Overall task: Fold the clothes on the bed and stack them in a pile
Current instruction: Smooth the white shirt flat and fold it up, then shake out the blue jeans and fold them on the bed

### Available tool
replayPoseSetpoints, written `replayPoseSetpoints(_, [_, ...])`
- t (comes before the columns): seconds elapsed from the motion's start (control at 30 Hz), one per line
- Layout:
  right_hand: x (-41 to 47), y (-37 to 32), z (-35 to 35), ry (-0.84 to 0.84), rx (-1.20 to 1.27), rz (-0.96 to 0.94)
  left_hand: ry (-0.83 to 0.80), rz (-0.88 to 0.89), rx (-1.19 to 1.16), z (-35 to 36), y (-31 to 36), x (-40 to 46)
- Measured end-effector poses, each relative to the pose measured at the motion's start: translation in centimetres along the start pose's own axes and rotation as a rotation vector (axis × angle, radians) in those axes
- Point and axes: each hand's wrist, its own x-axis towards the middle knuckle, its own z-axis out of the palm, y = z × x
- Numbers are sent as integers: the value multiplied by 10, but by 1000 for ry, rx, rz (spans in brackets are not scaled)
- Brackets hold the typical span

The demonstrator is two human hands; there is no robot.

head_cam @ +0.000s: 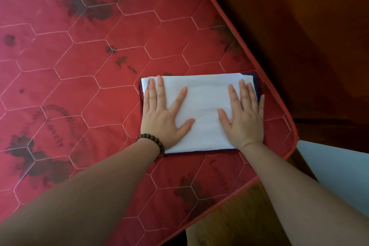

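A folded white garment (203, 106) lies as a neat rectangle near the right edge of the red quilted bed (79, 70). Under it a dark navy folded piece (257, 86) shows only as thin edges at the right, left and front. My left hand (163, 118) lies flat on the white garment's left part, fingers straight and spread, a brown bead bracelet on its wrist. Flat on the right part rests my right hand (243, 116), also with straight fingers. Both palms press down on the pile.
The bed's piped edge (265, 78) runs diagonally just right of the pile, with its rounded corner nearby. Beyond it is dark wooden furniture or floor (309, 36). A pale surface (339, 170) shows at the lower right. The red quilt stretches far to the left.
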Motion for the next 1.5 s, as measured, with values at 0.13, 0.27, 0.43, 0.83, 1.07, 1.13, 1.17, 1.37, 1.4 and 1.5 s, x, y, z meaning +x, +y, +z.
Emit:
replayPoseSetpoints(0.13, [0, -4, -2, -31, -64, 6, -54, -18, 30, -5, 2, 1])
replayPoseSetpoints(0.27, [3, -14, -22, -183, -168, 43, -206, -62, 56, -30, 7, 3])
replayPoseSetpoints(0.43, [-12, -57, -77, -226, -44, -31, -268, -143, -45, -97, -2, -10])
replayPoseSetpoints(0.83, [-102, -263, -169, -205, 116, -322, -202, -538, -86, -256, -113, -207])
replayPoseSetpoints(1.07, [-180, -420, -184, -191, 77, -504, -89, -767, -94, -320, -234, -347])
replayPoseSetpoints(1.13, [-212, -473, -176, -200, 81, -533, -50, -815, -106, -331, -275, -390])
replayPoseSetpoints(1.17, [-230, -501, -170, -211, 78, -544, -41, -838, -113, -335, -297, -413])
replayPoseSetpoints(1.37, [-340, -656, -126, -305, 46, -619, 23, -979, -202, -355, -418, -563])
replayPoseSetpoints(1.4, [-356, -681, -120, -317, 34, -644, 30, -1003, -212, -358, -436, -588])
replayPoseSetpoints(1.5, [-395, -746, -108, -331, -1, -723, 9, -1065, -193, -365, -485, -656])
